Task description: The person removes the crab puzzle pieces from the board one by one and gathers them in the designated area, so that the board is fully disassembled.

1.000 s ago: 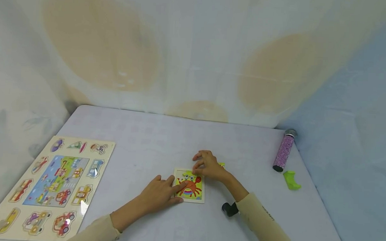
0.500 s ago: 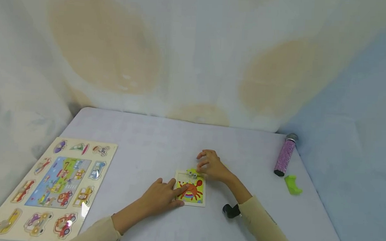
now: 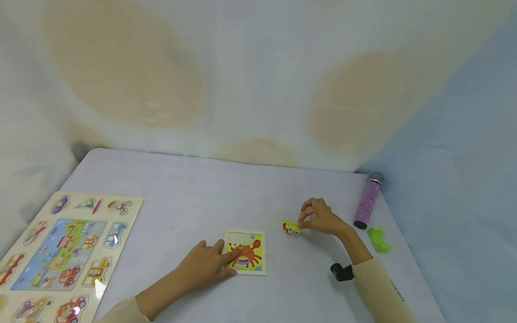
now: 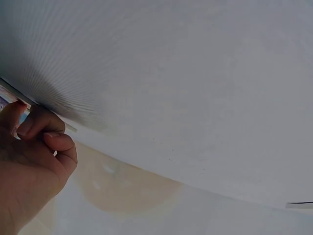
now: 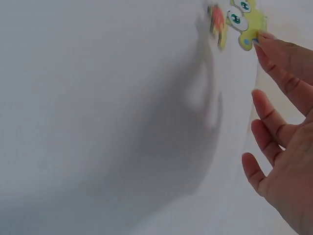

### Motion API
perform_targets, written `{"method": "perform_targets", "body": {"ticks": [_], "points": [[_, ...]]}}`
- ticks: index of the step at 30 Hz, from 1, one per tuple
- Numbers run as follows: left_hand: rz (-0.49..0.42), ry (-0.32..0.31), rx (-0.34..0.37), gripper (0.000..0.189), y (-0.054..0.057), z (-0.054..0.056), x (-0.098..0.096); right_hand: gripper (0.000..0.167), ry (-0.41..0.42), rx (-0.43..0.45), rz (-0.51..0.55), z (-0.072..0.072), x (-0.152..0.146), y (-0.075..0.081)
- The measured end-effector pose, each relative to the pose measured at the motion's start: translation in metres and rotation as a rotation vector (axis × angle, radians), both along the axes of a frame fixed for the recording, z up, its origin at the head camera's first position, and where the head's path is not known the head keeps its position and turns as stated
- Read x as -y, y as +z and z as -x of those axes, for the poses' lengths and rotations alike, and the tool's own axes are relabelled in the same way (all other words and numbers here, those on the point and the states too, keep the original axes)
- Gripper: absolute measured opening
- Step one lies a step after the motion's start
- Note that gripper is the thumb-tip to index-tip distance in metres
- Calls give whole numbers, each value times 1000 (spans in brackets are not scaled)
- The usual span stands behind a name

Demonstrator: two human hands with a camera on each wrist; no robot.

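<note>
A small square crab jigsaw puzzle lies on the table in the head view, its red crab body showing and pale bare board at the upper left. My left hand presses it with a straight index finger, thumb at the near left edge; the left wrist view shows other fingers bent. To the right, my right hand pinches a yellow-green puzzle piece with printed eyes between thumb and index finger. Beside that piece on the table is a second, red and yellow puzzle piece.
A large vehicle peg puzzle board covers the left of the table. Toward the right edge lie a purple glitter microphone and a bright green curved object. A black object shows at the right sleeve.
My right hand has moved right, off the crab puzzle, carrying the eyed puzzle piece to beside the other loose piece. My left hand keeps its finger on the puzzle.
</note>
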State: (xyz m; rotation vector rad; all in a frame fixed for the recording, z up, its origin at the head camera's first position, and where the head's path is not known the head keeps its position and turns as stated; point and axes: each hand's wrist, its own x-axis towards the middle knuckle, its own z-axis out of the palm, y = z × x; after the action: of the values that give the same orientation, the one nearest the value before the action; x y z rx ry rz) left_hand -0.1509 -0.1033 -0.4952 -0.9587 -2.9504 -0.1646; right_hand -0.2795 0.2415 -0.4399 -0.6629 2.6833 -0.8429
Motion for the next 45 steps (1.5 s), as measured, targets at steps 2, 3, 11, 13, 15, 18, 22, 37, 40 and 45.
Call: {"method": "perform_targets", "body": {"ticks": [2, 3, 11, 13, 15, 18, 22, 37, 40, 45], "points": [[2, 6, -1, 56, -1, 0, 1, 7, -1, 6, -14, 2, -10, 0], [3, 9, -3, 56, -2, 0, 2, 7, -1, 5, -23, 3, -14, -1], [-15, 15, -10, 56, -5, -2, 5, 10, -5, -1, -72, 14, -25, -6], [-15, 9, -9, 56, -5, -2, 3, 10, -17, -10, -86, 16, -24, -8], [-19, -1, -17, 55, -5, -1, 1, 10, -38, -13, -99, 17, -24, -8], [-31, -6, -17, 54, -4, -3, 0, 9, -64, -11, -114, 19, -22, -11], [-31, -8, -28, 54, -3, -4, -1, 8, -98, -19, -134, 18, -20, -15], [-35, -33, 13, 58, 2, 11, -4, 26, -6, -326, -81, -18, 39, -9], [-21, -58, -23, 59, 6, 16, -8, 26, 140, -323, -80, -30, 68, -8], [-26, -95, -40, 59, 7, 18, -19, 25, 187, -326, -154, -42, 92, -12]]}}
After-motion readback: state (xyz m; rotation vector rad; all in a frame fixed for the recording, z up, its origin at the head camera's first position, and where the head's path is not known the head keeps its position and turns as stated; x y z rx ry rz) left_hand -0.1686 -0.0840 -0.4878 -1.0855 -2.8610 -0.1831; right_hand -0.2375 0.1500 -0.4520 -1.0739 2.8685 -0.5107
